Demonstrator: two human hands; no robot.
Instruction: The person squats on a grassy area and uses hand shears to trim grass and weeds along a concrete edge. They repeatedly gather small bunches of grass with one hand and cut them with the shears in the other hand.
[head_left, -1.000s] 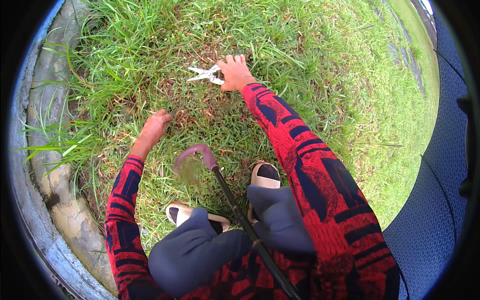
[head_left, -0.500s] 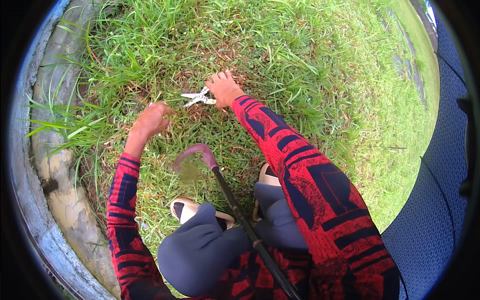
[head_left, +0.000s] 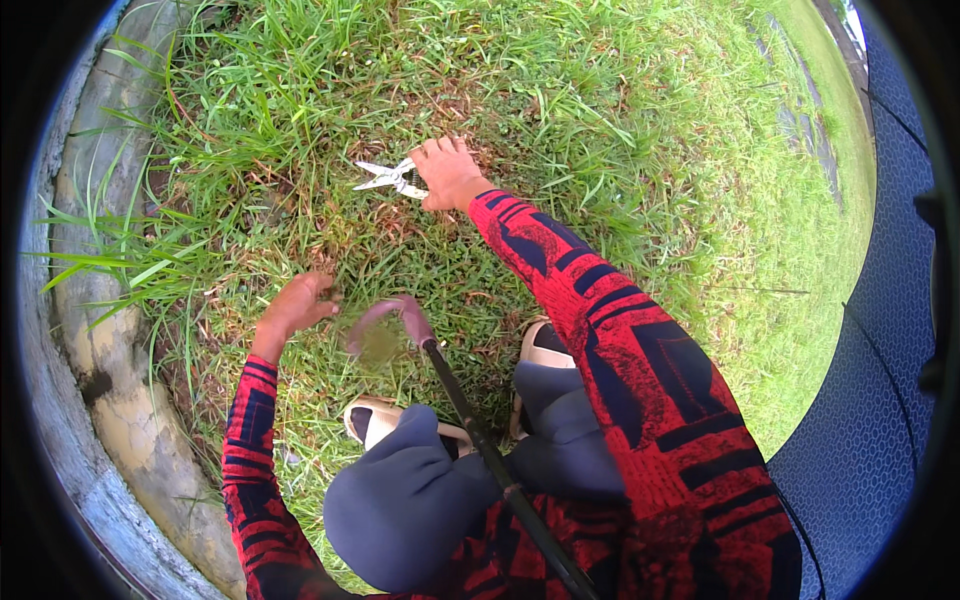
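My right hand (head_left: 448, 170) grips white-handled metal shears (head_left: 385, 175), their blades spread apart and pointing left, low over the grass (head_left: 440, 100). Lower and to the left, my left hand (head_left: 298, 300) hangs over short grass with its fingers apart and loosely bent, apparently holding nothing. Just to its right lies the pink hooked handle (head_left: 408, 318) of a black pole (head_left: 475, 440), which runs between my knees toward my body. A hazy smudge blurs the inside of the hook.
A weathered concrete edging (head_left: 125, 380) curves along the left, with taller grass blades leaning over it. My sandaled feet (head_left: 548, 340) are below the hands. A blue patterned fabric canopy (head_left: 860, 440) fills the right side. A strip of dark slabs (head_left: 800, 120) shows in the far lawn.
My left hand first rose slightly, then dropped back toward me near the hook. My right hand, with the shears, has moved toward me and a little left since a second ago.
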